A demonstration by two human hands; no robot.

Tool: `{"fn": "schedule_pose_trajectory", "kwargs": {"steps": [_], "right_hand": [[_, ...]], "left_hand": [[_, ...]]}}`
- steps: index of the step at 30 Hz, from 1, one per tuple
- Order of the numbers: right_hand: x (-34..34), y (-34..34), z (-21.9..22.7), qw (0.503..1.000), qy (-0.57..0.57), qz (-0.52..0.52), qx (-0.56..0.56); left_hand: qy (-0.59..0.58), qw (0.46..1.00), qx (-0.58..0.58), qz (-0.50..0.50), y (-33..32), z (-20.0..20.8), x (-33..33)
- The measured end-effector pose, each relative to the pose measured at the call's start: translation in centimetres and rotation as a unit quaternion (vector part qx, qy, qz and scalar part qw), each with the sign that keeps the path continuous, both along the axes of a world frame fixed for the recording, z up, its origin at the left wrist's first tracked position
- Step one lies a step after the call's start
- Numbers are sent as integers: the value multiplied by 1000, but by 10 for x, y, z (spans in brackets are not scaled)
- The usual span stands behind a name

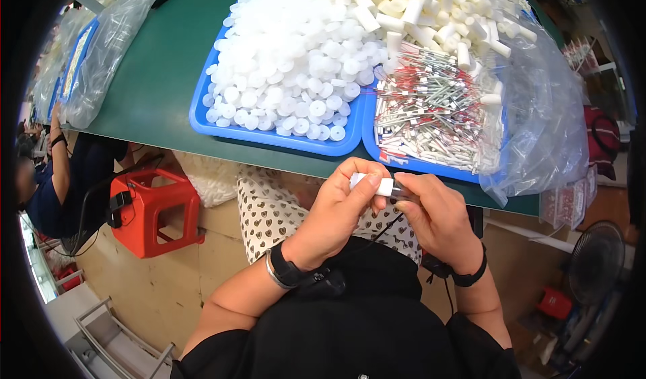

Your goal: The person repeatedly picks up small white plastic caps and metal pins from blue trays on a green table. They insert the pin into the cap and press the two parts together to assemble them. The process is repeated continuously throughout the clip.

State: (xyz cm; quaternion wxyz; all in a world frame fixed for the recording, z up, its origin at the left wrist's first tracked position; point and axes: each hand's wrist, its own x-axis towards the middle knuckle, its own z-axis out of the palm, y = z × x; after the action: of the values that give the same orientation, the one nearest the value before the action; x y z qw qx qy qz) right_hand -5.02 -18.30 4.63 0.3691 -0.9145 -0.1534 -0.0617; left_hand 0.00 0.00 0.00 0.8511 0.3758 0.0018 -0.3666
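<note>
My left hand (338, 211) is closed around a short white foam-like cylinder (384, 187), held just in front of the table's near edge. A whitish translucent piece (356, 180) shows at the cylinder's left end, between thumb and fingers. At the other end, my right hand (441, 214) has its thumb and fingers pinched together. Something small and greyish lies at those fingertips, too small to name. Beyond my hands, a blue tray (269, 136) holds a heap of translucent white discs (289, 62). Beside it, another blue tray (464, 176) bears thin wired parts (431, 110) with red and white leads.
Cream foam tubes (410, 5) are piled behind the wired parts. Clear plastic bags (538, 123) hang over the table's right side. A red stool (155, 211) stands at left, near another person's arm (60, 163). A fan (595, 261) is at the right.
</note>
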Motion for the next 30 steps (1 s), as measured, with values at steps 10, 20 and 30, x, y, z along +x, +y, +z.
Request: {"fn": "schedule_pose_trajectory", "kwargs": {"steps": [10, 20, 30], "right_hand": [[-3, 7, -23, 997, -6, 42, 65], [-9, 15, -34, 988, 28, -16, 148], [-2, 27, -32, 998, 3, 2, 57]], "left_hand": [[-366, 924, 111, 10, 5, -5, -2], [-122, 992, 4, -8, -6, -2, -7], [-94, 994, -31, -38, -11, -11, -13]]}}
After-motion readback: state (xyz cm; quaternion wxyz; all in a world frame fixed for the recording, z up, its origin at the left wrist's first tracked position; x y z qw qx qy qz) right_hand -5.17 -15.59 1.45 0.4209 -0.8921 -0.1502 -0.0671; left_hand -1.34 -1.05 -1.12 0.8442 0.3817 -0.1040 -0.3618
